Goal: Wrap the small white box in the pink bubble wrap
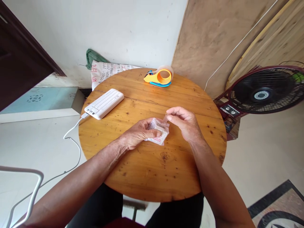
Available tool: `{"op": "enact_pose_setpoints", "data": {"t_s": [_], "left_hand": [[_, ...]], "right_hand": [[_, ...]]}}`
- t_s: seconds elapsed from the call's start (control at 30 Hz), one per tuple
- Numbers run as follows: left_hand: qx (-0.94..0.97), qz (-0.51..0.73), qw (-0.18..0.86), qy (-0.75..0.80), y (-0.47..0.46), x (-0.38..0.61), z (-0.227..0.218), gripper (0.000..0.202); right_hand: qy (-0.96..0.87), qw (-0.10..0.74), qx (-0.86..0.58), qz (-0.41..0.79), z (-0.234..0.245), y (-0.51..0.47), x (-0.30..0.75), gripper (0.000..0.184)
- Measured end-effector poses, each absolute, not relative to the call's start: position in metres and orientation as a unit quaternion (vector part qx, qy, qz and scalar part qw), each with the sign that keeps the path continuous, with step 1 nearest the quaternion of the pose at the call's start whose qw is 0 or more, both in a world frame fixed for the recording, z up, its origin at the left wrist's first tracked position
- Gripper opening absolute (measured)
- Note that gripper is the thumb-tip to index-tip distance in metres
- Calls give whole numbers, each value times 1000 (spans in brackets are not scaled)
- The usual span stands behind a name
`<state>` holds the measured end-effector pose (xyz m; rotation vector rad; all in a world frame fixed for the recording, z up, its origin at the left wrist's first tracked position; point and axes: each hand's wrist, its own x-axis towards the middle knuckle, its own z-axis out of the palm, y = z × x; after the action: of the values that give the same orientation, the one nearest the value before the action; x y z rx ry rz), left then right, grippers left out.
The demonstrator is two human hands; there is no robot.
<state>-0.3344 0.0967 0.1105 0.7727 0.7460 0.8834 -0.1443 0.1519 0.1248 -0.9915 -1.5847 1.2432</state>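
Note:
A small packet in clear bubble wrap (158, 131) is gripped by my left hand (140, 131), its thumb lying across the top. Pinkish marks show through the wrap near its lower edge. At the packet's upper right corner, my right hand (184, 122) pinches a short clear strip (165, 118), which looks like tape, between thumb and forefinger. The strip reaches down to the wrap; whether it is stuck there I cannot tell. What lies inside the packet is hidden.
On the round wooden table (152, 177) are an orange and blue tape dispenser (158, 77) at the back and a white power bank (104, 103) at the left, its cable (79, 148) trailing off the edge. A fan (261, 95) stands at the right.

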Motion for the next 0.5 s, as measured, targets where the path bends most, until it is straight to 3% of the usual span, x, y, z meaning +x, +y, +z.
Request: {"op": "enact_pose_setpoints", "data": {"t_s": [0.23, 0.5], "left_hand": [[368, 410, 758, 351, 97, -334, 109, 45], [373, 411, 746, 368, 96, -332, 109, 42]], "right_hand": [[-665, 421, -390, 477, 128, 148, -142, 10], [-714, 408, -391, 413, 130, 143, -143, 20]]}}
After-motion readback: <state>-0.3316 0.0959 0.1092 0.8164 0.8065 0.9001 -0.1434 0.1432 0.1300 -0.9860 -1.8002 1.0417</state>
